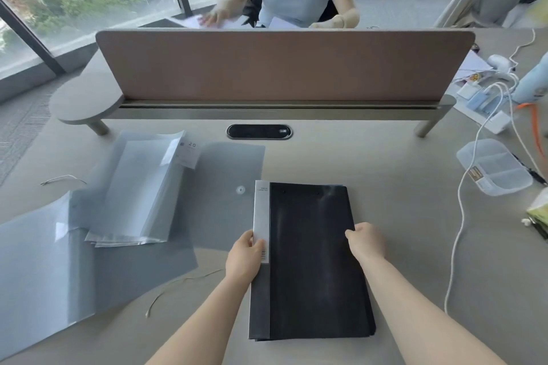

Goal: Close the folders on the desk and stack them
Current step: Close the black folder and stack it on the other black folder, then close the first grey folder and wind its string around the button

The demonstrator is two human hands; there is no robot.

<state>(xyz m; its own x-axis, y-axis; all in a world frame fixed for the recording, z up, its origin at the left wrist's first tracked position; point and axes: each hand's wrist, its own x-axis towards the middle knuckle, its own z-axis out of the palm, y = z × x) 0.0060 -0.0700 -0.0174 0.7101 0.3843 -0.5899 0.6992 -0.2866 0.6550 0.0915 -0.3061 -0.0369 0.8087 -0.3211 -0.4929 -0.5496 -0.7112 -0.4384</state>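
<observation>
A black folder [311, 270] with a white spine label lies closed on the desk in front of me. My left hand [244, 255] grips its left spine edge and my right hand [367, 241] grips its right edge. To the left lies an open translucent grey folder [219, 210] with a snap button, with clear sleeves [139, 192] fanned out on it. Another translucent folder [38, 270] lies at the near left, partly under the grey one.
A brown divider screen [281, 65] stands across the desk, with a person seated behind it. A cable port [258, 131] sits in the desk. At the right are a clear plastic box [493, 166], white cables [458, 234], chargers and a bottle. Thin strings lie at the left.
</observation>
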